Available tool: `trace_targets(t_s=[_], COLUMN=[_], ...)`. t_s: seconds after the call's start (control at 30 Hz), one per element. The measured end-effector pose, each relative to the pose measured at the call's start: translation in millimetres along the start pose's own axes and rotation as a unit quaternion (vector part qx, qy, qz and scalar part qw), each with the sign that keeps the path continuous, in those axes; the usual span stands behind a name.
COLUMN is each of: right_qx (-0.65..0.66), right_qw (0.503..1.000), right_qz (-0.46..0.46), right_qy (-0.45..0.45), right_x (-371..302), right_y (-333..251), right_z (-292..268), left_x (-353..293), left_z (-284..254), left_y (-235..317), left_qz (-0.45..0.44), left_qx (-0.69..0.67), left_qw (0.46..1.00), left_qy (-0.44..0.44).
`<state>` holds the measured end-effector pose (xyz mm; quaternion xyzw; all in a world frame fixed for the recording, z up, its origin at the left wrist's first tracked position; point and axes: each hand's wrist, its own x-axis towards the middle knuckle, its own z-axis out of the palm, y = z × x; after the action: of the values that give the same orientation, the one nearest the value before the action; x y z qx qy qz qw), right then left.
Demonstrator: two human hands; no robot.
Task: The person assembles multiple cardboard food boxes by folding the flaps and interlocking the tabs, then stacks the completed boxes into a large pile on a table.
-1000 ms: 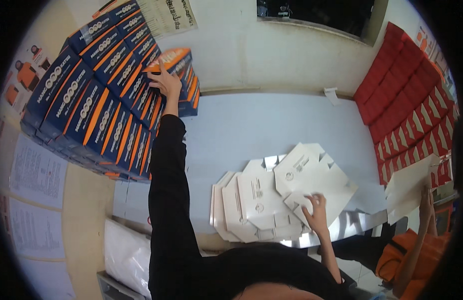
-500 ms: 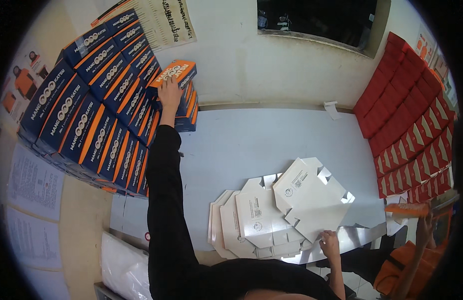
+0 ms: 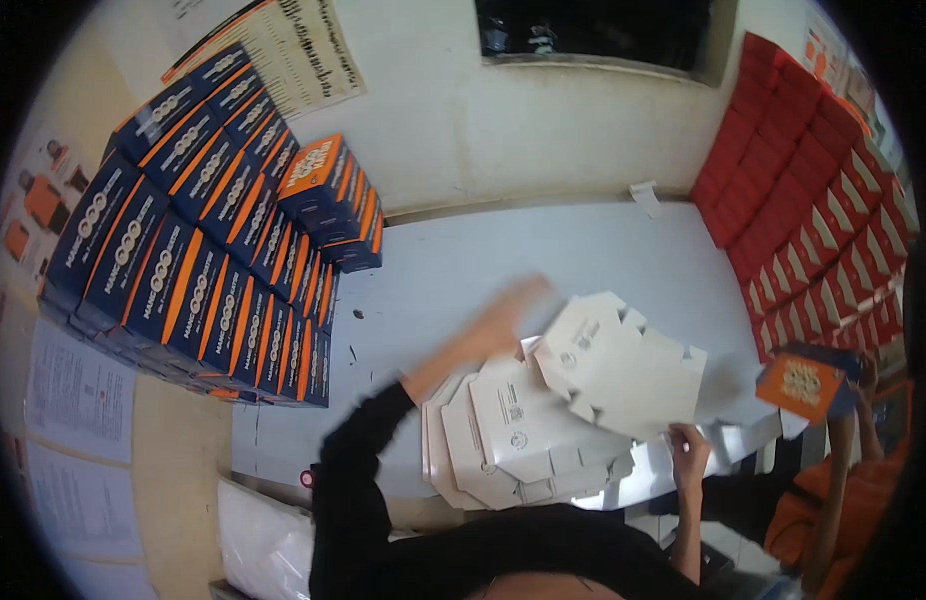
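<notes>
We turn to the flat cartons [image 3: 505, 425]

Our table [image 3: 433, 250] bears stacked boxes [image 3: 198, 245] at left, the flat cartons nearer us. We seem to be taking the top carton [image 3: 633, 365]; that likely calls for two firm grips. Our right hand [image 3: 689, 455] looks pinched on its near corner; our left hand [image 3: 498, 322] is blurred, fingers unreadable. Earlier, it rested on an orange-topped box [image 3: 313, 167].

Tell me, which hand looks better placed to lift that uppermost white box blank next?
Probably the right hand: its fingers are at the near right edge of the uppermost white box blank, seemingly touching it. The left hand is a blur by the far left side, its contact unclear.
</notes>
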<state>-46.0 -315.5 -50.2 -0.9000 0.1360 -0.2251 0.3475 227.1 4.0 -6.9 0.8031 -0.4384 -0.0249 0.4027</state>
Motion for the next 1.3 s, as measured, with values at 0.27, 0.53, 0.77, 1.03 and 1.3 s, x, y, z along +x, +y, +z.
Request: trace_targets(t_s=[0.27,0.53,0.77,1.03,1.3], right_qx=[0.004,0.047,0.123,0.424,0.583], right_qw=[0.978,0.996,0.971,0.88,0.805], right_qz=[-0.196,-0.064,-0.094,-0.038,-0.019], right_qy=[-0.068,-0.028,-0.18,-0.213,-0.108], right_x=[11.6,-18.3,-10.7,-27.5,-6.0], right_y=[-65.4,-81.8,-127.5,-142.1,-168.8], right_z=[-43.6,-3.4,-2.8,43.7,10.8], left_x=[-68.3,-94.2,-66.9,-98.0,-115.4], left_z=[140.5,168.5,92.8,126.1,87.3], left_y=[68.4,108.2,170.6,181.2,178.6], left_qz=[-0.163,-0.376,-0.142,-0.198,0.045], left_qx=[-0.381,-0.623,-0.27,-0.438,0.12], left_qw=[0.898,0.68,0.952,0.804,0.945], left_qy=[-0.149,-0.085,0.034,0.35,0.3])
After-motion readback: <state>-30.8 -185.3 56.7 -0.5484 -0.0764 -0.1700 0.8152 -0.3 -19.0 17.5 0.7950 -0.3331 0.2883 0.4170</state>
